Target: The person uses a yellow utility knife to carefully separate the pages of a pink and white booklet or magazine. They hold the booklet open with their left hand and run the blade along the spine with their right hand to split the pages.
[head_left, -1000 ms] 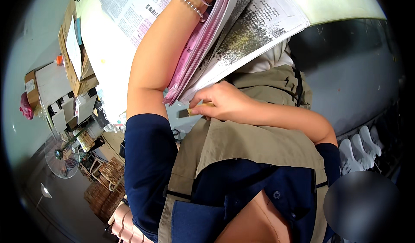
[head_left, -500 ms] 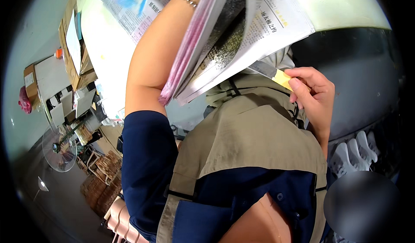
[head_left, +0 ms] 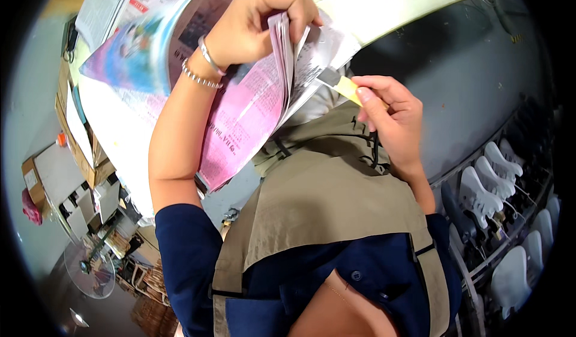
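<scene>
My left hand (head_left: 258,25) is closed on the upper edge of a folded stack of newspaper (head_left: 246,118), whose pink-tinted outer page hangs down toward my apron (head_left: 336,199). Several layers of the stack bunch between thumb and fingers. In my right hand (head_left: 393,112) is a knife (head_left: 348,89) with a yellow handle and a flat grey blade, pinched between thumb and fingers. Its blade points up and left, against or just inside the inner pages; the exact contact is hidden. Left of my left wrist, a colourful blue and purple sheet (head_left: 141,55) curls up.
A pale table (head_left: 414,4) lies under the papers. More newsprint (head_left: 105,10) is at its far left. Several white plastic shoe-shaped forms (head_left: 480,196) stand on a rack at the right. A fan (head_left: 90,268) and cardboard boxes (head_left: 36,184) are at the left.
The newspaper stack has swung down and left, and my left hand now shows on its upper edge. The knife and my right hand have shifted left and slightly up. The colourful sheet now curls.
</scene>
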The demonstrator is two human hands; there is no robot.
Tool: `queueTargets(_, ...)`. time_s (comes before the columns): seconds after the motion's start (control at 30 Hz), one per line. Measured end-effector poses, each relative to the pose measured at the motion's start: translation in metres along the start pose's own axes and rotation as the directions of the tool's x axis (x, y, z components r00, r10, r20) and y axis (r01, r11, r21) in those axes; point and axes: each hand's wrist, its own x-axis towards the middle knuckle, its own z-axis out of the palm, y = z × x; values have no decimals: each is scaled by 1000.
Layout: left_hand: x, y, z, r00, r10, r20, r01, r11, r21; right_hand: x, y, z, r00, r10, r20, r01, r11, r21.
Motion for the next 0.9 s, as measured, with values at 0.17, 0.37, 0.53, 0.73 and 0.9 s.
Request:
queueTargets(0.17,5,-1,4,995,85,50,-93,978,187,0,1,-2,999,-17,41,17,1000,-18)
queueTargets(0.37,4,19,9,999,-42,-32,50,954,295,-3,4,-10,995,-94,-19,93,993,-77)
queueTargets(0.53,3,18,13,991,126,38,-130,894,429,-6,3,-22,983,-89,-162,82,995,-51)
queueTargets(0.73,5,19,8,988,32,152,-116,802,585,-7,-4,-22,974,-101,-203,83,992,-92)
queueTargets(0.9,5,15,7,972,103,209,-215,742,635,-5,-3,-18,969,-181,-167,162,980,-117)
